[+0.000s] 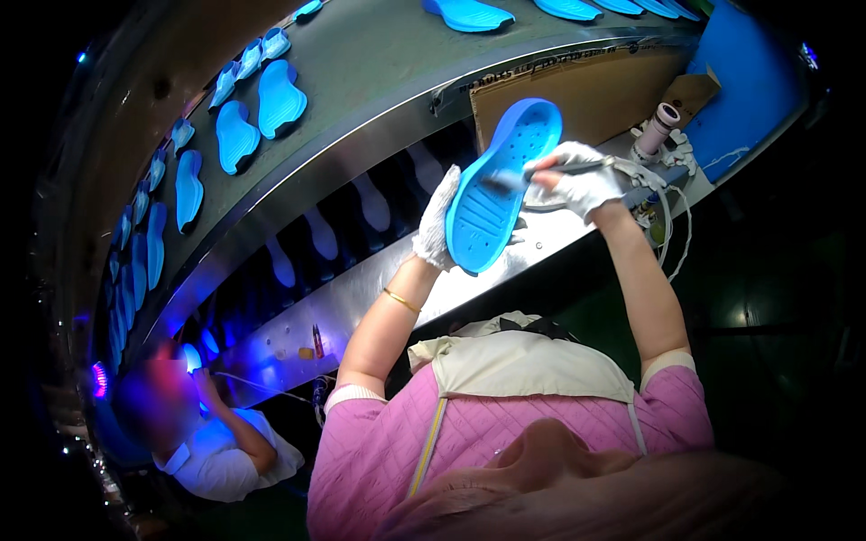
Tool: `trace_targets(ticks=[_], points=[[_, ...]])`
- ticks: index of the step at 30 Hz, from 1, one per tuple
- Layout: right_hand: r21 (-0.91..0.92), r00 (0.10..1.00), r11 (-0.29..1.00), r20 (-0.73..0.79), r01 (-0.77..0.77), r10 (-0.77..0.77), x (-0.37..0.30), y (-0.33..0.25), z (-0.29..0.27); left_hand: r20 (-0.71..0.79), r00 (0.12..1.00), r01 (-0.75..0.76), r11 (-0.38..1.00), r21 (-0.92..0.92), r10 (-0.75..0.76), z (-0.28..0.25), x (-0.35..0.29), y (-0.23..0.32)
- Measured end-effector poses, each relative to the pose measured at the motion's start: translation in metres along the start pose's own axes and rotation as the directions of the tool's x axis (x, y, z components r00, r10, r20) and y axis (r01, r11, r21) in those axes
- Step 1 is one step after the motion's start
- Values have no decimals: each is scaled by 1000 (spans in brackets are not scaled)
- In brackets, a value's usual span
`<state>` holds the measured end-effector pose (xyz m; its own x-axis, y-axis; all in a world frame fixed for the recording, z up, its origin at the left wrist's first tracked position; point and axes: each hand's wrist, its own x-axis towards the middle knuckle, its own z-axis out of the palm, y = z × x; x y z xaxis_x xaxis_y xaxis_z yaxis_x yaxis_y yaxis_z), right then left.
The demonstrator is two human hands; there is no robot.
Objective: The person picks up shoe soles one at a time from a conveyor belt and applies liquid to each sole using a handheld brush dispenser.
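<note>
A bright blue shoe sole (pixel 488 212) is tilted up above the lit bench, its dotted and ribbed inner face toward me. My left hand (pixel 437 219), in a white knit glove, grips the sole along its left edge. In my right hand (pixel 577 185), also gloved but with bare fingertips showing, is a brush (pixel 505 180) with a thin hose trailing from its handle. The blurred bristles are over the middle of the sole; whether they touch it I cannot tell. My right fingers are closed around the handle.
A conveyor belt (pixel 361 81) carrying several blue soles curves along the far and left sides. Cardboard (pixel 577 95) leans behind the sole. A pink cylinder (pixel 656 129) stands on the bench's right end. Lower left, a co-worker (pixel 225 451) in a pale shirt raises a hand.
</note>
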<state>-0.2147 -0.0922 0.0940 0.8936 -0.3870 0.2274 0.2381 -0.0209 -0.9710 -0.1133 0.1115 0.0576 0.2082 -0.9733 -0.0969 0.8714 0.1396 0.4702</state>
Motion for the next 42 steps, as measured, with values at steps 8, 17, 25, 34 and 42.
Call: trace_targets(ticks=[8,17,25,34,42], points=[[-167,951,947,189,276,-244,-36,31,29,-88,977,-196,980,-27,193,-8,-8,4],[-351,849,796,396,493,-351,-28,1,32,-95,928,-321,903,284,360,-18,-33,8],[-369,818,736,357,568,-451,-11,-20,35,-45,858,-445,784,433,512,5,-30,32],[162,905,902,86,399,-416,-14,-4,59,332,723,-631,384,674,606,-15,39,184],[19,966,966,-27,257,-256,-41,2,38,727,417,170,-833,527,546,27,-55,181]])
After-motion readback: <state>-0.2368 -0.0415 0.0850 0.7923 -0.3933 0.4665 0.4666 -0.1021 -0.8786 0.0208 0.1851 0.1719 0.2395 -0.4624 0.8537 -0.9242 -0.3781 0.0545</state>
